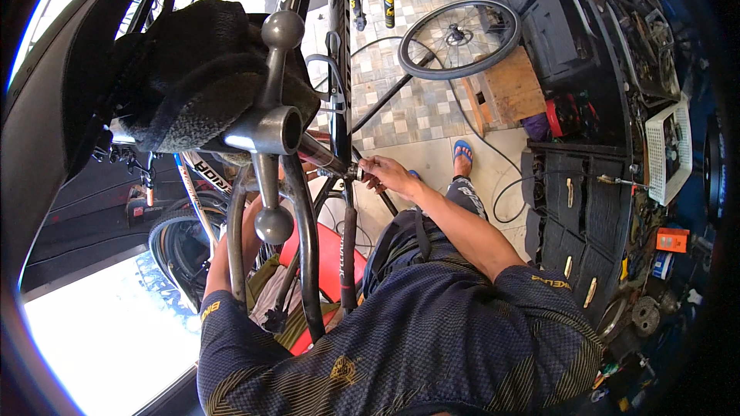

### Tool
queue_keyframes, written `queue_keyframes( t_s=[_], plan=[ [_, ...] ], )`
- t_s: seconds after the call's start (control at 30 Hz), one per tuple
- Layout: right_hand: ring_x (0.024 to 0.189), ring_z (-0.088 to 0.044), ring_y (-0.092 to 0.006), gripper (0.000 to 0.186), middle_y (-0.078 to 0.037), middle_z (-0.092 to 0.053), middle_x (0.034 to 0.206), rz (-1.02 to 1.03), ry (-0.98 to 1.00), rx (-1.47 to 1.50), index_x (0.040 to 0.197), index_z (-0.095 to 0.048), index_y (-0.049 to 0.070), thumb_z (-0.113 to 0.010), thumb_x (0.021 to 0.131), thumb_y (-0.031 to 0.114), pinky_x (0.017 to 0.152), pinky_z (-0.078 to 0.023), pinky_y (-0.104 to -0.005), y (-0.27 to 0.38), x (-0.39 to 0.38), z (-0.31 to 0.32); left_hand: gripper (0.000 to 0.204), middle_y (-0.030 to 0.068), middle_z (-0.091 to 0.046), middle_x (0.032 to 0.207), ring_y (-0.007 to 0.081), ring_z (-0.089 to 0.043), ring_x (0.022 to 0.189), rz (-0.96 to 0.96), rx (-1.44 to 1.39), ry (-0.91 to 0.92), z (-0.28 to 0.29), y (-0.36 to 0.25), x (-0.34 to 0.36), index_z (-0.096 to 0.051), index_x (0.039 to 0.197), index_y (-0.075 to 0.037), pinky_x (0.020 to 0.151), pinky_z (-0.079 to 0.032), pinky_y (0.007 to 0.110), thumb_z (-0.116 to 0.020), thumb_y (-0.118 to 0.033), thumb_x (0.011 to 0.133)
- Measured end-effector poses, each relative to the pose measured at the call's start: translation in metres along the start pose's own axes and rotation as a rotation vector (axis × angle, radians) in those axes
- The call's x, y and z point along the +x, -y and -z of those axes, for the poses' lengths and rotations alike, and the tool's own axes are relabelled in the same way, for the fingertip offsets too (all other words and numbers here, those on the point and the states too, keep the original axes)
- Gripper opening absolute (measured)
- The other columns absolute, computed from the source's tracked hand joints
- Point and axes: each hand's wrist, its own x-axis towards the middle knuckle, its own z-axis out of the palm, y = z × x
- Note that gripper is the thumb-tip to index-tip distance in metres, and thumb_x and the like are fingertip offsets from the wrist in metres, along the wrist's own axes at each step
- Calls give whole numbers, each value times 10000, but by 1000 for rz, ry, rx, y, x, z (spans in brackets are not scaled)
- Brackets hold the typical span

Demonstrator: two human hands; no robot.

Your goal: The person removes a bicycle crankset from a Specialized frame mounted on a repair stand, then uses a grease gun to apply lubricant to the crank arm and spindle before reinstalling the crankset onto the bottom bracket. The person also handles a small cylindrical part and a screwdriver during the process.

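A heavy steel T-handled tool (262,135) with ball ends has its shaft (320,152) reaching toward a black bicycle frame tube (340,96). My right hand (384,174) has its fingers closed on a metal fitting (353,172) at the shaft's far end, beside that tube. My left hand (250,208) is mostly hidden behind the tool's handle and curved black tubes (307,254), so its fingers cannot be made out. A dark cloth bundle (196,69) sits just behind the tool.
A loose wheel (425,70) lies beside a wooden box (512,88). A black hose (476,119) crosses the tiles near my foot. Dark cabinets (586,208), a white basket (667,150) and tools line the right. More bicycles (196,212) stand left, and a red seat (327,235) is below.
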Motion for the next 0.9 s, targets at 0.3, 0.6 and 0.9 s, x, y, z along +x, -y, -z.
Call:
queue_keyframes(
  t_s=[0.3, 0.6, 0.9],
  plan=[
    [760, -657, -106, 450, -11, -667, 888, 3, 11, 10, 1066, -612, 91, -629, 996, 535, 616, -535, -254, 8, 5, 5, 221, 81, -707, 1040, 161, -675, 930, 29, 2, -1, 10, 6, 9, -705, 1133, -5, 743, -566, 296, -697, -40, 915],
    [759, -656, -99, 433, -7, -666, 890, 8, 17, -1, 1078, -612, 93, -631, 1000, 519, 609, -527, -255, 8, 5, 5, 228, 91, -709, 1054, 178, -685, 943, 36, -4, -4, 14, 10, 10, -698, 1141, 0, 762, -577, 312, -695, -39, 916],
    [748, -655, -126, 536, -46, -662, 918, 29, 14, -31, 1138, -596, 55, -630, 982, 567, 598, -528, -277, 8, 6, 5, 235, 102, -711, 1069, 195, -695, 956, 37, -2, -4, 14, 9, 13, -691, 1149, 6, 780, -589, 327, -693, -38, 918]
  ],
)
